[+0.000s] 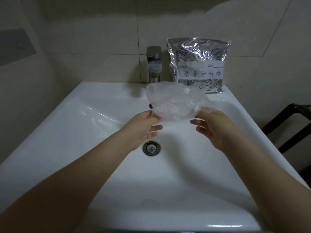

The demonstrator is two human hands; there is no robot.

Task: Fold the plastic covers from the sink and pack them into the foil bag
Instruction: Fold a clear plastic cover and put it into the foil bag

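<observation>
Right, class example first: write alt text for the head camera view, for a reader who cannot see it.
Two bare hands, left hand and right hand, hold a crumpled clear plastic cover above a white sink. A silver foil bag stands against the tiled wall beside the faucet. The drain sits below the hands.

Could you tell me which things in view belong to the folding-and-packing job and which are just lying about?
Part of the job:
plastic cover, held by left hand and right hand
foil bag
sink

Just there:
tap
drain
dark frame at the right
</observation>
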